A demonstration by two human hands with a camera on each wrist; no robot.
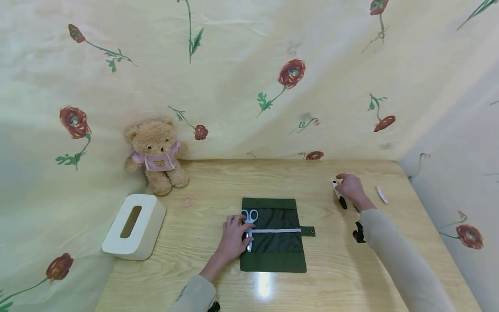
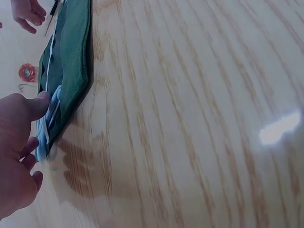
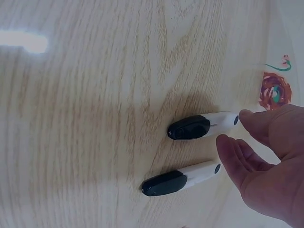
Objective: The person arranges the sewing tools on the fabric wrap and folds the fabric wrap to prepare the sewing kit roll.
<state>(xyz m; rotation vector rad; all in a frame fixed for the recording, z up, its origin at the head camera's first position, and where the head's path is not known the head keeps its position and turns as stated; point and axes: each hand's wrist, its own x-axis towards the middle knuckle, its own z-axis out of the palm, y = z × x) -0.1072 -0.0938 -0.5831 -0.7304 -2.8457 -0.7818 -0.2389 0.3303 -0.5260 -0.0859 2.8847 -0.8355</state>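
My left hand (image 1: 234, 237) rests at the left side of a dark green fabric pouch (image 1: 273, 262) laid out flat. Its fingertips touch scissors (image 1: 253, 215) with pale blue handles, which lie lengthwise under the pouch's white band. In the left wrist view the thumb lies over the pouch's edge. Farther right, my right hand (image 1: 351, 189) reaches down with thumb and forefinger apart, fingertips right at the white end of a slim black-and-white tool (image 3: 190, 127). A second such tool (image 3: 164, 184) lies beside it, mostly hidden by the hand in the head view.
A teddy bear (image 1: 159, 158) in a pink top sits at the back left, a white tissue box (image 1: 153, 225) in front of it. A pink ring (image 1: 187, 201) lies nearby. Right of my right hand is a small white strip (image 1: 382, 195). Flowered cloth (image 1: 241, 86) hangs behind the table.
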